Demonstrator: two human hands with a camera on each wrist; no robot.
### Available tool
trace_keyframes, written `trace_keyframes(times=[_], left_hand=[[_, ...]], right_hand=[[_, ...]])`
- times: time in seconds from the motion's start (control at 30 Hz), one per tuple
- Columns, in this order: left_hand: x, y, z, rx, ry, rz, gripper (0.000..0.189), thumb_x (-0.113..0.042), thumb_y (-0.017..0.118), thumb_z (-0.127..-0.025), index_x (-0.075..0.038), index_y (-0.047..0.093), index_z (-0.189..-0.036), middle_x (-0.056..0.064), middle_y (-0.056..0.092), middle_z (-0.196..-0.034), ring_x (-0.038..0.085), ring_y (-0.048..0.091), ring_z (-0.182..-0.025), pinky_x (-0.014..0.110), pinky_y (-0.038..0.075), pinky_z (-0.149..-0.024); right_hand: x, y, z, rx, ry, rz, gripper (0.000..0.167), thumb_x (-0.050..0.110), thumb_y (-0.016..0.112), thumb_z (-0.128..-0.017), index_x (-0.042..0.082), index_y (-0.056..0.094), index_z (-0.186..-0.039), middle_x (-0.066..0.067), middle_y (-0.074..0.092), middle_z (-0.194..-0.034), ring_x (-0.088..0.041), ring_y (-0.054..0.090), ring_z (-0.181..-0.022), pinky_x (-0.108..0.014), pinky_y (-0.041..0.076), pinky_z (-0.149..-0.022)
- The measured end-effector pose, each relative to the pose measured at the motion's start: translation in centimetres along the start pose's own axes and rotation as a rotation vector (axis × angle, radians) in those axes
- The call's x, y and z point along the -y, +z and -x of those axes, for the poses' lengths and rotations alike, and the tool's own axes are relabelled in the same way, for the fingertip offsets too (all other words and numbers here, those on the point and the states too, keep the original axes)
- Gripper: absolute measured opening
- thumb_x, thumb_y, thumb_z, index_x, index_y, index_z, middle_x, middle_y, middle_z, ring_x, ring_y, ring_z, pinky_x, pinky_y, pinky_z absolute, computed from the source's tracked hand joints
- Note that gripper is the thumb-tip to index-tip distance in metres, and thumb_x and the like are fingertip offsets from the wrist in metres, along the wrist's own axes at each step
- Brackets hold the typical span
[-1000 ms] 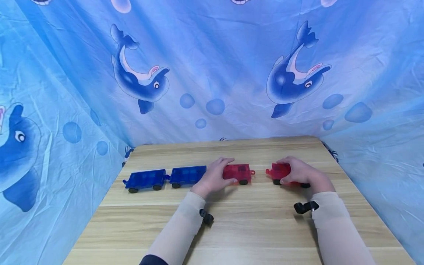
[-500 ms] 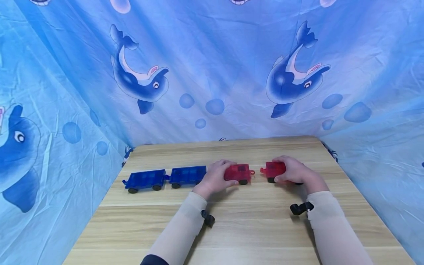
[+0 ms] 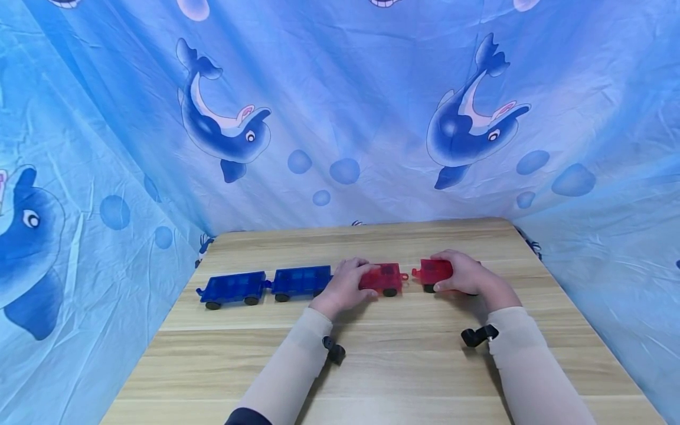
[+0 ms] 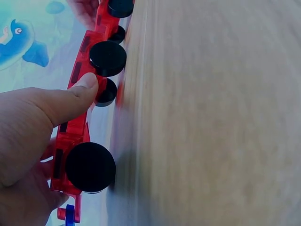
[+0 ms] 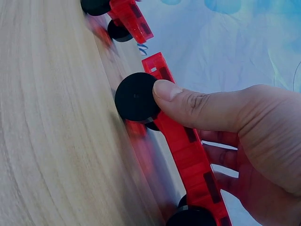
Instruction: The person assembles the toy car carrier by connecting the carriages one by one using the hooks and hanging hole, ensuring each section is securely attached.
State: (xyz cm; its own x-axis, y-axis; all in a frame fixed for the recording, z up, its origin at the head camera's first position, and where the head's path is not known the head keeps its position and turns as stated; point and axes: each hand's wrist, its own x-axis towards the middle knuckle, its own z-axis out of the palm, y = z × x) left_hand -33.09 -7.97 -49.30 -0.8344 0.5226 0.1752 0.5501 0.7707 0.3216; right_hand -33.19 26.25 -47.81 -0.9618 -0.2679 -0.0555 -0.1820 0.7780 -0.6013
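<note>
My left hand [image 3: 344, 288] grips a translucent red toy train car [image 3: 383, 277] by its long sides, thumb at the near side and fingers behind. In the left wrist view its rear hook [image 4: 75, 209] meets a blue ring [image 4: 70, 215]. My right hand [image 3: 461, 273] pinches a second red toy train car [image 5: 186, 150], thumb beside a black wheel [image 5: 137, 96]. A small gap separates the left car's ring [image 3: 405, 277] from the right car's hook [image 3: 416, 273]. Both cars stand close over the tabletop, wheels down.
Two blue toy train cars, the far-left one [image 3: 234, 288] and the nearer one [image 3: 301, 281], stand in line left of my left hand, joined by a coupling. The wooden table [image 3: 393, 366] ends at a blue dolphin-print curtain [image 3: 340, 118] behind and at both sides.
My right hand has moved left with its red car, narrowing the gap to the other red car. My left hand and the blue cars have hardly moved.
</note>
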Motion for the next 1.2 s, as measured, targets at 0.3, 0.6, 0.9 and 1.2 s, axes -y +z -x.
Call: trace_keyframes(times=[0.3,0.6,0.9,1.2], left_hand=[[0.0,-0.2,0.3,-0.010,-0.026,0.092,0.066,-0.038,0.085,-0.089,-0.027,0.060,-0.150,0.005,0.053,-0.146,0.030,0.046,-0.136,0.051,0.046,-0.111],[0.0,-0.4,0.4,-0.009,-0.052,0.169,0.069,-0.037,0.085,-0.090,-0.027,0.056,-0.152,0.005,0.051,-0.145,0.027,0.047,-0.132,0.049,0.048,-0.108],[0.0,-0.3,0.3,-0.011,-0.061,0.187,0.069,-0.038,0.083,-0.091,-0.028,0.055,-0.153,0.006,0.051,-0.146,0.028,0.047,-0.132,0.049,0.050,-0.106],[0.0,-0.4,0.3,-0.008,-0.070,0.189,0.069,-0.037,0.083,-0.091,-0.029,0.054,-0.153,0.007,0.050,-0.148,0.029,0.045,-0.134,0.050,0.049,-0.106]], right_hand=[[0.3,0.1,0.0,-0.001,-0.011,0.017,0.087,0.029,0.094,-0.080,0.009,0.051,-0.153,-0.020,0.054,-0.146,-0.038,0.054,-0.125,-0.060,0.047,-0.104],[0.6,0.5,-0.3,-0.004,-0.048,0.040,0.086,0.031,0.094,-0.080,0.009,0.053,-0.152,-0.017,0.056,-0.143,-0.036,0.055,-0.122,-0.057,0.050,-0.101],[1.2,0.9,-0.2,0.009,-0.070,0.026,0.084,0.029,0.094,-0.080,0.009,0.054,-0.152,-0.015,0.058,-0.141,-0.034,0.056,-0.121,-0.054,0.052,-0.099],[1.9,1.4,-0.3,0.004,-0.112,0.046,0.083,0.027,0.093,-0.082,0.008,0.053,-0.152,-0.014,0.057,-0.140,-0.032,0.057,-0.120,-0.053,0.052,-0.100]])
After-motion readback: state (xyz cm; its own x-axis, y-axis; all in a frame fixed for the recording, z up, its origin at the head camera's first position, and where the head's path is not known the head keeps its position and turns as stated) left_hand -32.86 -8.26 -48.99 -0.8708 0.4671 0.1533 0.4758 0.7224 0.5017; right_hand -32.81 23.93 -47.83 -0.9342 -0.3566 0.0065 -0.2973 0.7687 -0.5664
